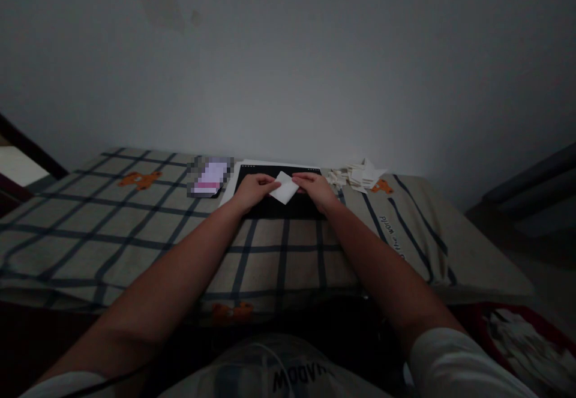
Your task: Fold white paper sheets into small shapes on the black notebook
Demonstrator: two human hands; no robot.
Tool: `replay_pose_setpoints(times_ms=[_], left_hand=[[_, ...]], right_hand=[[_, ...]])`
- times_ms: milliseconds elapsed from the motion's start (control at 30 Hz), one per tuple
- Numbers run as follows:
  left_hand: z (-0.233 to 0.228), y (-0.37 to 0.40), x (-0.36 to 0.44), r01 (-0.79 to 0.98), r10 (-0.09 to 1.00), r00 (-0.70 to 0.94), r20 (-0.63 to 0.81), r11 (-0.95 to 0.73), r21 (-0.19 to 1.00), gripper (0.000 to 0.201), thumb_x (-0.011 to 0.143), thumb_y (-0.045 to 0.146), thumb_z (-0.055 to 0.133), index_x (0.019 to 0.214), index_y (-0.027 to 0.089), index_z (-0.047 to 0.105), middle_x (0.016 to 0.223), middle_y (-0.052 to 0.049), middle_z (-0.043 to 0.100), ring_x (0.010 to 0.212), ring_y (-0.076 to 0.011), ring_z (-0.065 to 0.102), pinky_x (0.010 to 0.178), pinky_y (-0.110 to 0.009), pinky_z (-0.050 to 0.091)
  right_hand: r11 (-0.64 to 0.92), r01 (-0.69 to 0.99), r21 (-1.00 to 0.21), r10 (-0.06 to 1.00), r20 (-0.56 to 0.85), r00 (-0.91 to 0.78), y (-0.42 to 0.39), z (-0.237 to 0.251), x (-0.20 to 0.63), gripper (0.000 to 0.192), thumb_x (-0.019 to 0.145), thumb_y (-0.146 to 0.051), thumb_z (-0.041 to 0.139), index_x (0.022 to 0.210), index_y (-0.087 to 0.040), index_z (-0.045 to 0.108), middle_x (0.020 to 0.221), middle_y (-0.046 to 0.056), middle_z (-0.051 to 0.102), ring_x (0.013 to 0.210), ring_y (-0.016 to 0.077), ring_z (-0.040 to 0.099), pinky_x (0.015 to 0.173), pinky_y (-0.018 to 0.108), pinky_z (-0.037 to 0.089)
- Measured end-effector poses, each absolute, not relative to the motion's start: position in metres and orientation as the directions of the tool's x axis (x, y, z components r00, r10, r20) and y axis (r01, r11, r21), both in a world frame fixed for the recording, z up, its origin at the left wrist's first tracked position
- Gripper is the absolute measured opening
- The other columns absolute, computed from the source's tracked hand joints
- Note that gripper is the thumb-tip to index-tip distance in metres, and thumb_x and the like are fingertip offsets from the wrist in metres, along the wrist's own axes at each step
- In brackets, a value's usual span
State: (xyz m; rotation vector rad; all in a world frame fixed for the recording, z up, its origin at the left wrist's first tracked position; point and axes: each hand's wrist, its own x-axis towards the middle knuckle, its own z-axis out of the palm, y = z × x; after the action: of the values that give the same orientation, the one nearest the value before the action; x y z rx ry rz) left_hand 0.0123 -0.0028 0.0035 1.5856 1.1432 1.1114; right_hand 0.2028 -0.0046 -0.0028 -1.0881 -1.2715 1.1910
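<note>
A small white piece of paper, turned like a diamond, is held between my two hands. My left hand pinches its left corner between thumb and fingers. At the right corner, the fingers of my right hand are closed on the same paper. Beneath both hands lies a flat black board, with a white sheet showing along its left and far edges. The undersides of the paper and some fingertips are hidden.
A phone with a lit, blurred screen lies left of the board. Several folded white papers are piled to the right, near the wall. A checked cloth covers the surface. A red container with crumpled material stands low at right.
</note>
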Motion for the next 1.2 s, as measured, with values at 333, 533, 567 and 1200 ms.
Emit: replay_pose_setpoints(times_ms=[333, 533, 567, 1200], left_hand=[[0.0005, 0.0029, 0.0124, 0.096, 0.984, 0.115, 0.139, -0.150, 0.984, 0.032, 0.058, 0.040, 0.076, 0.077, 0.015, 0.068, 0.075, -0.005, 0.067, 0.064, -0.0135, 0.058, 0.061, -0.026, 0.045], [-0.0017, 0.0055, 0.0120, 0.031, 0.991, 0.084, 0.104, -0.107, 0.994, 0.034, 0.055, 0.040, 0.079, 0.075, 0.015, 0.068, 0.074, -0.004, 0.067, 0.064, -0.0129, 0.057, 0.061, -0.026, 0.046], [-0.0013, 0.0052, 0.0119, 0.015, 0.993, 0.069, 0.098, -0.099, 0.995, 0.034, 0.055, 0.040, 0.079, 0.075, 0.015, 0.068, 0.073, -0.004, 0.067, 0.064, -0.0129, 0.057, 0.061, -0.025, 0.046], [0.0048, -0.0006, 0.0129, 0.070, 0.992, 0.042, 0.118, -0.120, 0.990, 0.035, 0.055, 0.043, 0.077, 0.072, 0.015, 0.067, 0.067, -0.002, 0.063, 0.058, -0.0111, 0.052, 0.057, -0.025, 0.041]], right_hand=[[0.030, -0.033, -0.999, 0.996, 0.032, -0.082, -0.0037, -0.0023, 0.2036, 0.014, 0.072, -0.028, 0.069, 0.070, -0.014, 0.067, 0.065, 0.002, 0.064, 0.059, 0.0079, 0.056, 0.061, 0.022, 0.047], [0.028, -0.108, -0.994, 0.994, 0.039, -0.101, -0.0053, -0.0024, 0.2020, 0.015, 0.071, -0.029, 0.071, 0.073, -0.014, 0.067, 0.069, 0.003, 0.065, 0.060, 0.0083, 0.057, 0.067, 0.026, 0.049], [0.013, -0.123, -0.992, 0.992, 0.028, -0.123, -0.0054, -0.0026, 0.2020, 0.015, 0.071, -0.029, 0.071, 0.073, -0.014, 0.067, 0.070, 0.003, 0.065, 0.061, 0.0086, 0.058, 0.068, 0.026, 0.049], [0.017, 0.017, -1.000, 0.977, 0.013, -0.211, -0.0056, -0.0040, 0.2044, 0.019, 0.069, -0.032, 0.071, 0.068, -0.014, 0.065, 0.066, 0.003, 0.064, 0.062, 0.0091, 0.058, 0.062, 0.022, 0.048]])
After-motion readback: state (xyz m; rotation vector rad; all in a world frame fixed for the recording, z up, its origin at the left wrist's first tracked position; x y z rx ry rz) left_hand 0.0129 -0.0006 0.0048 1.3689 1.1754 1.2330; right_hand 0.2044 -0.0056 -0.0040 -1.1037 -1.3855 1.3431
